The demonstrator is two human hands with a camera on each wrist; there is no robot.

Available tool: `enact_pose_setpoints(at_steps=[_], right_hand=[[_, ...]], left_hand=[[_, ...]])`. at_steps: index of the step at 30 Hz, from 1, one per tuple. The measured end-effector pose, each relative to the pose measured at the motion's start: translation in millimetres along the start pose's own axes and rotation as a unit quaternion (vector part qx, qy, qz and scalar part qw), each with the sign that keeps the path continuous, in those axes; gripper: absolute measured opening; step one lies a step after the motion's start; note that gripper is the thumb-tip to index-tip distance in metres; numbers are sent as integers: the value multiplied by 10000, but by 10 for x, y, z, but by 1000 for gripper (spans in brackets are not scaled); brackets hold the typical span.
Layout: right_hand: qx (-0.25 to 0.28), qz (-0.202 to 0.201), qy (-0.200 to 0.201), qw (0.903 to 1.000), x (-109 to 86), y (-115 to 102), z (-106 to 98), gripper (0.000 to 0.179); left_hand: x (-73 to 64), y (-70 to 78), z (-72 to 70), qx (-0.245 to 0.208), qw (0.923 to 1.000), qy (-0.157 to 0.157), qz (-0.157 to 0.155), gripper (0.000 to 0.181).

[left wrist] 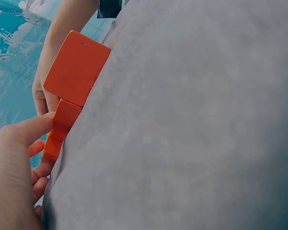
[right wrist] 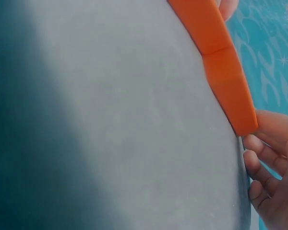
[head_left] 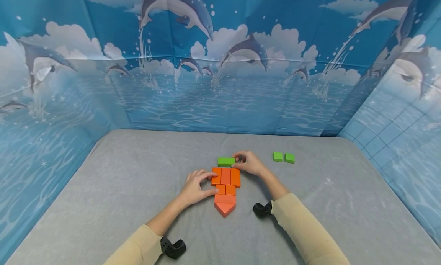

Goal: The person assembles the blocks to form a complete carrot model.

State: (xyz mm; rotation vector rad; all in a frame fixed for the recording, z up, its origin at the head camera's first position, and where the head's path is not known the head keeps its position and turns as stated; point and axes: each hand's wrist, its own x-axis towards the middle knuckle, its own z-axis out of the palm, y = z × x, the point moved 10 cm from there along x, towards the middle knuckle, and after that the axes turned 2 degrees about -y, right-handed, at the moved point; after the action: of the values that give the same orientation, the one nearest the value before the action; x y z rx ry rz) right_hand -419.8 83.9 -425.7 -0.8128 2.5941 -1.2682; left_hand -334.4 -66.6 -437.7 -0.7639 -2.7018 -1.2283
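Note:
Flat orange blocks (head_left: 226, 176) lie in a row of three. Nearer are two small orange blocks (head_left: 230, 189) and a red-orange piece (head_left: 225, 208) ending in a point. A green rectangular block (head_left: 224, 161) lies just beyond the row, slightly apart from it. My right hand (head_left: 252, 164) pinches its right end between thumb and fingers. In the right wrist view the green block is hidden behind orange blocks (right wrist: 225, 81). My left hand (head_left: 195, 188) rests its spread thumb and index finger against the left side of the orange blocks.
Two small green blocks (head_left: 277, 156) lie side by side to the right of my right hand. Grey cloth (head_left: 138, 173) covers the table. A blue dolphin-print curtain (head_left: 224, 100) rises behind and at both sides. A black wrist device (head_left: 262, 210) sits at each cuff.

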Motion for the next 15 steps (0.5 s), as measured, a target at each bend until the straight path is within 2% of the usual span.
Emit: enact_pose_setpoints(at_steps=[7,15], right_hand=[[-51,326,1,9995,-2,46,1,25],[-134,373,-18,9992,-8,50,3,24]], left_hand=[[-3,4,-1,-33,10000,-14,31,47],[-2,1,-4,-31,10000,0,7,46]])
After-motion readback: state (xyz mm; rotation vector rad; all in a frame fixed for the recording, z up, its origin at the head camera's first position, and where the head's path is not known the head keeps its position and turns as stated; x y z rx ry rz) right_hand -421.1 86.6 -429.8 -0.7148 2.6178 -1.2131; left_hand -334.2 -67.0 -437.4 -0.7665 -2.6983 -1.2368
